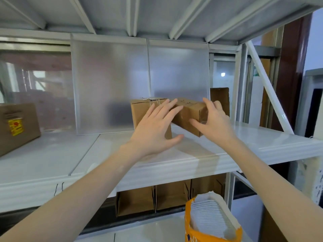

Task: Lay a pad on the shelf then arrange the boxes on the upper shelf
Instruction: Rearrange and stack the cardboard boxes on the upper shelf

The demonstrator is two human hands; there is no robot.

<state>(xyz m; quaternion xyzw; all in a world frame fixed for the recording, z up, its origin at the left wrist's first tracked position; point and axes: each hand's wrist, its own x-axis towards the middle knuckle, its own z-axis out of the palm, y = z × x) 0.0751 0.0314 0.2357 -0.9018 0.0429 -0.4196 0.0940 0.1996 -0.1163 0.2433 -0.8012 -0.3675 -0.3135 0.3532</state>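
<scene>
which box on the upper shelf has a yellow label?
The large box at the far left, apart from both hands. The two small boxes by the hands, the upright one and the skewed one, show plain cardboard and tape.

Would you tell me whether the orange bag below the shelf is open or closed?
Open: the orange bag's top gapes, showing stacked white pads inside.

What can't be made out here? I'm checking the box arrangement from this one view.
- Head view: front of the upright box, covered by the left hand.
- Print on the left carton: blurred, cut by the edge.
- Whether the right hand grips the tilted box.
</scene>
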